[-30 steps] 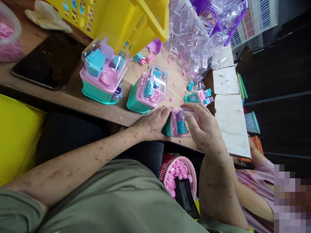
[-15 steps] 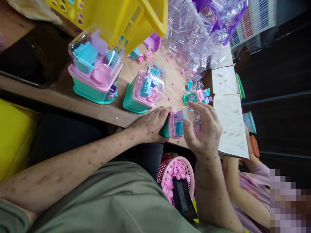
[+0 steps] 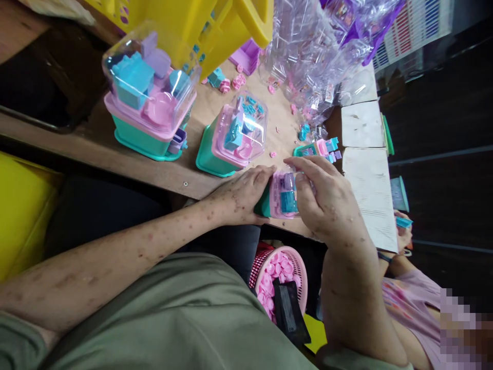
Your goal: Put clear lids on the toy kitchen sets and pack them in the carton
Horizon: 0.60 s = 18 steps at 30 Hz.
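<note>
At the table's front edge lies a toy box [image 3: 283, 195] on its side, with a teal base, a pink tray of purple and blue pieces, and a clear plastic cover. My left hand [image 3: 246, 195] is wrapped round its teal base. From the other side, my right hand [image 3: 327, 198] closes over the clear cover, its thumb and fingers bent across it; the cover is mostly hidden behind them. To the left stand two similar covered toy boxes, a smaller one [image 3: 231, 136] and a larger one [image 3: 148, 103].
A yellow basket [image 3: 239, 31] stands at the back, beside a heap of clear plastic covers [image 3: 304, 56]. Small pink and blue pieces and a teal toy part [image 3: 318, 149] lie about. Below the edge is a pink basket [image 3: 302, 277] of pink pieces. A co-worker's hand [image 3: 402, 239] is at right.
My right hand has closed in on the clear cover, its fingers bending over it. My left hand keeps its hold on the base. The co-worker's hand now shows a blue piece.
</note>
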Tool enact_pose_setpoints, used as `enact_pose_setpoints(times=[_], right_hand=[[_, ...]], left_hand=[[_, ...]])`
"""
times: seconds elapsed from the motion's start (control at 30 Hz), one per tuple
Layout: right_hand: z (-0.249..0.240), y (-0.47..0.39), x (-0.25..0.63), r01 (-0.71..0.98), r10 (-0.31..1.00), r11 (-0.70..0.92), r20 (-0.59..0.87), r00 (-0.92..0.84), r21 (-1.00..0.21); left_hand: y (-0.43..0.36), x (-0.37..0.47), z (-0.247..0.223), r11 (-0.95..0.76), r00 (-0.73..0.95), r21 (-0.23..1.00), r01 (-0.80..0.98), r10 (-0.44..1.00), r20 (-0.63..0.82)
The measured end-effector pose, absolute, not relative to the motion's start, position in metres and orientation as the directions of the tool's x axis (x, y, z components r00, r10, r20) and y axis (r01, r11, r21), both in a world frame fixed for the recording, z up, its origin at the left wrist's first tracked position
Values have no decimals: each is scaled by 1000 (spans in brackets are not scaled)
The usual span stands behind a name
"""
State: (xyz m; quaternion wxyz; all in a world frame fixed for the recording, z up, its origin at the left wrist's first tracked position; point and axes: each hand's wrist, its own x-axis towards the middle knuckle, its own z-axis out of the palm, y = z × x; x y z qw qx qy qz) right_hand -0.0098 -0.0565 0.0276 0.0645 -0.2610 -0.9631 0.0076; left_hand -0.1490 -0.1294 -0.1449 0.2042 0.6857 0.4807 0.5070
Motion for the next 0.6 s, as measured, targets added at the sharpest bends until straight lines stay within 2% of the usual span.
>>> enact_pose_setpoints(times=[0.17,0.37,0.6], right_hand=[[25,-58,-12,524,523,851,118,-844,-28],[22,-57,-11,467,466,884,71,-882,-3],[14,-69,-9,499,489,865,138,-861,49]], left_hand=[[-130,-149,-147,-453,13,771,448,866,501],[-131,-152,-143,-454,32,783,426,872,488],[-130,-153,-141,-450,18,803,391,876,482]])
